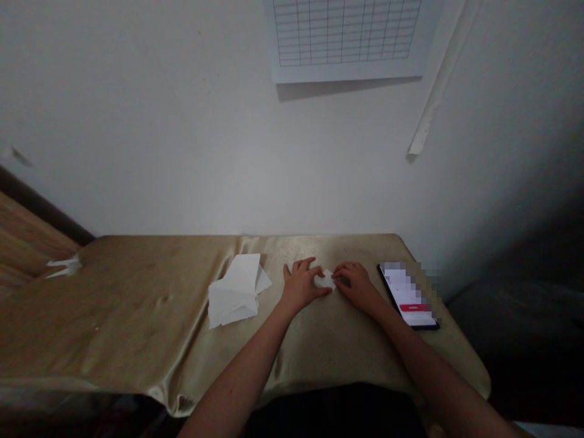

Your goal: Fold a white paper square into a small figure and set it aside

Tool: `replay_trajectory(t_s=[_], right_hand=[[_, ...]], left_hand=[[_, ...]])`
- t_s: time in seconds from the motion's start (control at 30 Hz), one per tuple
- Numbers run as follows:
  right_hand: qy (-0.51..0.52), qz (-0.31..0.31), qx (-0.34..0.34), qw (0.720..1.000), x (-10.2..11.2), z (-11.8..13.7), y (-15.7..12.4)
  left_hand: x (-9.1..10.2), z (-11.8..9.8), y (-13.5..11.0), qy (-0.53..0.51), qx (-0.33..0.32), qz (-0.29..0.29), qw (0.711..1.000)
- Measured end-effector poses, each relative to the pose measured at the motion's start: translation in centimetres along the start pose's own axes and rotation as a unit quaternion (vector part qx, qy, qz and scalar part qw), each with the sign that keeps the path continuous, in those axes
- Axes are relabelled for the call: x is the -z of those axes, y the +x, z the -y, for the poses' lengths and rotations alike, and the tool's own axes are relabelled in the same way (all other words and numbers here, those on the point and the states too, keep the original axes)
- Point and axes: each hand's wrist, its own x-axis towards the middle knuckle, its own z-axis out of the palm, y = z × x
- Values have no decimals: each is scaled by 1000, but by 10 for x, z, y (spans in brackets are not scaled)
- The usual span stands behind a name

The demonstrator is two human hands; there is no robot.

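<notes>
A small piece of white paper [325,280] lies between my two hands, low over the cloth-covered table. My left hand [302,286] has its thumb and index finger at the left and lower edges of the paper, while its other fingers are raised and spread. From the other side, my right hand [356,286] pinches the paper's right edge with thumb and fingertips curled in. Left of my left hand rests a loose pile of white paper sheets [237,289], fanned out unevenly. How the small piece is folded is too blurred to tell.
A phone [405,295] with a lit screen lies to the right of my right forearm. The gold tablecloth [132,304] is wrinkled at the front left. Behind the table rises a white wall [205,152] with a printed grid sheet [347,36] on it.
</notes>
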Motion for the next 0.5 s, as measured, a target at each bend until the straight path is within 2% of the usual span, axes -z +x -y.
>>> replay_trajectory(t_s=[0.2,0.5], right_hand=[[6,-1,6,1000,1,0,1],[6,7,0,1000,5,4,1]], left_hand=[[-2,5,4,-28,-18,7,999],[-3,8,9,-43,-3,2,999]])
